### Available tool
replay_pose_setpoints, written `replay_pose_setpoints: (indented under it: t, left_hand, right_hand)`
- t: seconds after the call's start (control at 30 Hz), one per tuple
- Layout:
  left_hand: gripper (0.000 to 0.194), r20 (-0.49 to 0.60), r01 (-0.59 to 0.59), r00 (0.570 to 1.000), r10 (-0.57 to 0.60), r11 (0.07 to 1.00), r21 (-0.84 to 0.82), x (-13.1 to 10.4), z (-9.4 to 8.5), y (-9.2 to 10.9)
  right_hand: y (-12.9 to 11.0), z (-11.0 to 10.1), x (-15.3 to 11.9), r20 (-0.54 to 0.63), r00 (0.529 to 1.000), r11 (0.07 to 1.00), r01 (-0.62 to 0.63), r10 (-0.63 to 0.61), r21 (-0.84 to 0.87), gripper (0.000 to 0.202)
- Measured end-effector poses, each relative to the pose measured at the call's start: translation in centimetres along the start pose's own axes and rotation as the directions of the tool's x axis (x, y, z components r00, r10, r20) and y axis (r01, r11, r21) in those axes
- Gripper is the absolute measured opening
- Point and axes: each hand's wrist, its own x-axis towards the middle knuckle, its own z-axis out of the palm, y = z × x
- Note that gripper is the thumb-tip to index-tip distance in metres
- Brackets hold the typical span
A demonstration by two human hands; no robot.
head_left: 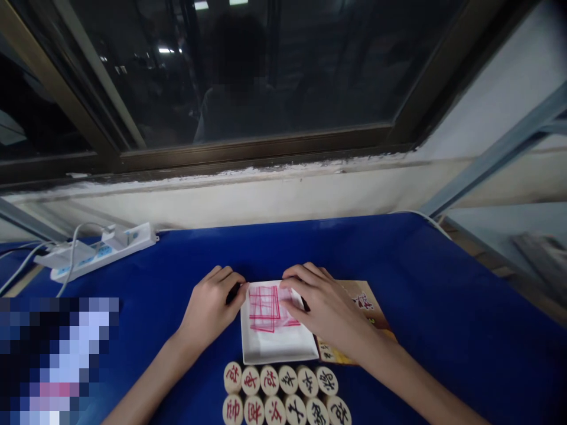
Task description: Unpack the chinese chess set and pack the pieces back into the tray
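Observation:
A shallow white box tray (283, 349) lies on the blue tabletop in front of me. Inside it, towards its far side, is a folded, thin plastic chessboard sheet (264, 310) with red grid lines. My left hand (215, 304) is at the tray's far left corner, its thumb and fingers closed on the edge. My right hand (319, 301) reaches over the tray's right side, thumb and fingertips bent onto the sheet; part of the sheet is hidden beneath it. Nearest me, Chinese chess pieces (269, 381) with red and black characters stand in rows of several stacks.
A printed brown box lid (349, 289) lies partly beneath my right forearm. At the back left sits a white power strip (106, 251) with plugs and cables. Beyond the blue table (407, 260) are a wall and a dark window (283, 71). The lower left corner is blurred out.

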Motion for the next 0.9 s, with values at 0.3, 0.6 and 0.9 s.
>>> replay_pose_setpoints:
  t: [0.3, 0.6, 0.9]
  left_hand:
    - [0.024, 0.011, 0.002, 1.0, -0.001, 1.0, -0.031, 0.01, 0.18, 0.38]
    - [0.024, 0.014, 0.021, 1.0, -0.02, 0.998, -0.061, -0.01, 0.23, 0.54]
    - [0.023, 0.018, 0.037, 0.999, -0.036, 0.996, -0.078, -0.09, 0.27, 0.62]
  right_hand:
    - [-0.19, 0.22, 0.17, -0.011, 1.0, 1.0, -0.021, 0.021, 0.01, 0.018]
    - [-0.5, -0.11, 0.25, -0.014, 0.999, 0.998, -0.036, 0.037, 0.044, 0.016]
    - [-0.31, 0.53, 0.12, -0.04, 0.999, 0.998, -0.031, 0.033, 0.057, 0.015]
